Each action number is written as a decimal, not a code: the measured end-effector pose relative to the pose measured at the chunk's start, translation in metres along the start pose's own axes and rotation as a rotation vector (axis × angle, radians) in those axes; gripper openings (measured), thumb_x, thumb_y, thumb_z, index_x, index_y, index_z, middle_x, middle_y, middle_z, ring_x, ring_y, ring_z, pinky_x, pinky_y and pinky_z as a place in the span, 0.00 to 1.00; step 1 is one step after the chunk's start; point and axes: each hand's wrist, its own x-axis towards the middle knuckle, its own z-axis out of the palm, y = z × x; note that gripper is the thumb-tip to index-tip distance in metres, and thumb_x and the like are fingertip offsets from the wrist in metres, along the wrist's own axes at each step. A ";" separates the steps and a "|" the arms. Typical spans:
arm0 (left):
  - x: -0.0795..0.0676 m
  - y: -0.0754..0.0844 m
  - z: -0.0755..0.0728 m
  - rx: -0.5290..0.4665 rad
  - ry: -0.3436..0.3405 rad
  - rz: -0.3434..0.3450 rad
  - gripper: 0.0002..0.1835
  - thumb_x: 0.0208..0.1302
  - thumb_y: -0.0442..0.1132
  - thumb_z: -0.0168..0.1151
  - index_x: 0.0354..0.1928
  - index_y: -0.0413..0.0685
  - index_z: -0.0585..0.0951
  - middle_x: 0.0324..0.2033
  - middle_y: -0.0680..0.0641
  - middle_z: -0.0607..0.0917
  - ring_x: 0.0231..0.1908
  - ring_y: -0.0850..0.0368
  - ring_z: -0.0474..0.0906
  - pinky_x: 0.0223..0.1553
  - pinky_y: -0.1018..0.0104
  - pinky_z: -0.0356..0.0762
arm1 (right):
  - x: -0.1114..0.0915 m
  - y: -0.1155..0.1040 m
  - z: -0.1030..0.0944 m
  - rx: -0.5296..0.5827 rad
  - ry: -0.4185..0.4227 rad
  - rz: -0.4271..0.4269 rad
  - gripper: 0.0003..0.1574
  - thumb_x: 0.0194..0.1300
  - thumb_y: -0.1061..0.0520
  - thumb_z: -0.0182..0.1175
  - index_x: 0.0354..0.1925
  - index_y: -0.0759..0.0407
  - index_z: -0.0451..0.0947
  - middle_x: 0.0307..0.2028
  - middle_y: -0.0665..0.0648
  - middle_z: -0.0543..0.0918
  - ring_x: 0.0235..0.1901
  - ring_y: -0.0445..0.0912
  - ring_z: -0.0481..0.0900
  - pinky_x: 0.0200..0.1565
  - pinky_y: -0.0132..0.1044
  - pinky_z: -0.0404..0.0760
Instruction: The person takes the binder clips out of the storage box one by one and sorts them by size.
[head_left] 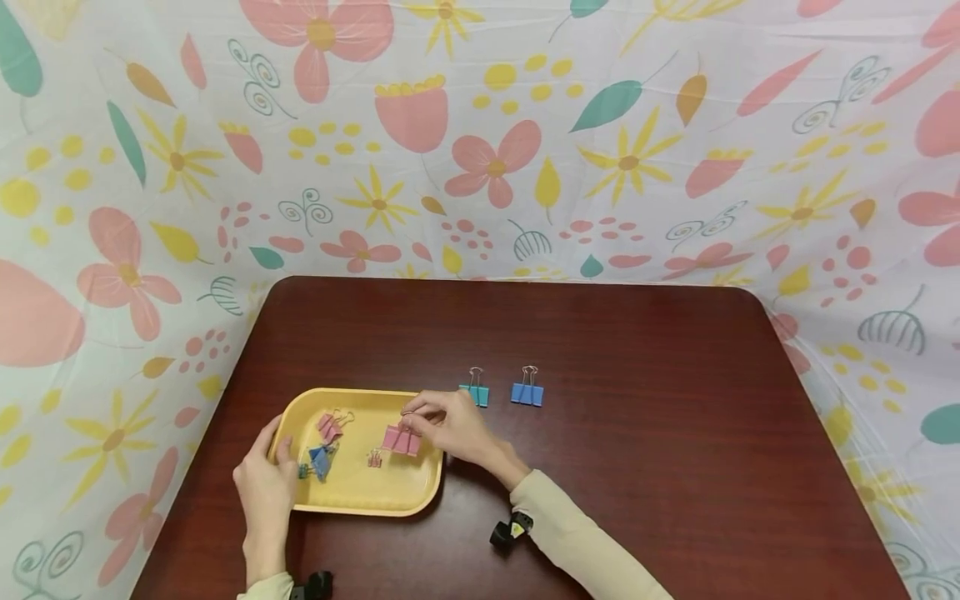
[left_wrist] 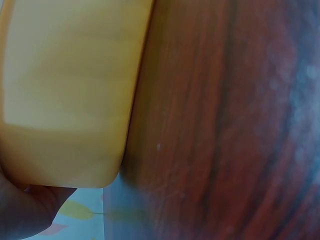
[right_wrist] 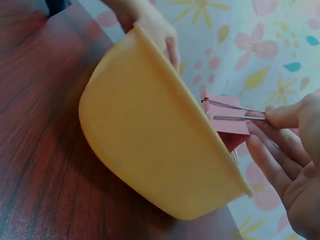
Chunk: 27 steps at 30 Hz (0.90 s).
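Note:
My right hand (head_left: 453,423) pinches the wire handles of a large pink binder clip (head_left: 402,441) over the right part of a yellow tray (head_left: 360,505). In the right wrist view the same pink binder clip (right_wrist: 227,112) shows at the tray's rim, thumb on its handles. At the tray's left end my left hand (head_left: 267,492) grips the rim, thumb on the inner side. Inside lie a small pink clip (head_left: 374,458), another pink binder clip (head_left: 330,428), a blue binder clip (head_left: 320,463) and a small teal clip (head_left: 303,471).
Behind my right hand, a teal binder clip (head_left: 480,396) and a blue binder clip (head_left: 527,394) stand on the dark wooden table (head_left: 675,467). A flower-patterned cloth (head_left: 495,217) hangs along the back and sides of the table.

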 end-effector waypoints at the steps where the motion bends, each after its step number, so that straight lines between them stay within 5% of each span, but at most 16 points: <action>1: 0.000 0.000 0.000 0.000 0.001 -0.004 0.19 0.70 0.29 0.60 0.61 0.41 0.81 0.51 0.29 0.85 0.44 0.27 0.82 0.47 0.34 0.76 | 0.000 0.000 -0.001 0.029 0.007 0.012 0.07 0.68 0.59 0.66 0.40 0.62 0.88 0.33 0.55 0.92 0.31 0.37 0.88 0.35 0.29 0.85; 9: 0.001 0.000 0.001 -0.012 -0.015 -0.015 0.19 0.70 0.29 0.59 0.61 0.41 0.81 0.52 0.29 0.84 0.46 0.27 0.81 0.48 0.34 0.76 | -0.002 -0.003 -0.009 0.198 0.057 0.064 0.09 0.69 0.59 0.65 0.39 0.66 0.87 0.31 0.58 0.90 0.28 0.40 0.86 0.32 0.36 0.85; 22: -0.001 0.001 -0.002 -0.007 -0.019 -0.042 0.19 0.70 0.30 0.59 0.62 0.42 0.81 0.52 0.29 0.85 0.48 0.26 0.81 0.47 0.34 0.77 | -0.007 -0.003 -0.042 0.124 0.160 -0.006 0.07 0.70 0.60 0.64 0.39 0.61 0.87 0.29 0.56 0.90 0.28 0.44 0.87 0.33 0.36 0.85; 27: -0.001 0.002 -0.001 -0.005 -0.025 -0.037 0.19 0.71 0.30 0.59 0.62 0.42 0.81 0.51 0.28 0.85 0.47 0.26 0.82 0.46 0.34 0.77 | -0.011 0.002 -0.056 0.087 0.183 0.036 0.06 0.69 0.61 0.65 0.41 0.60 0.88 0.31 0.57 0.90 0.29 0.48 0.87 0.32 0.33 0.82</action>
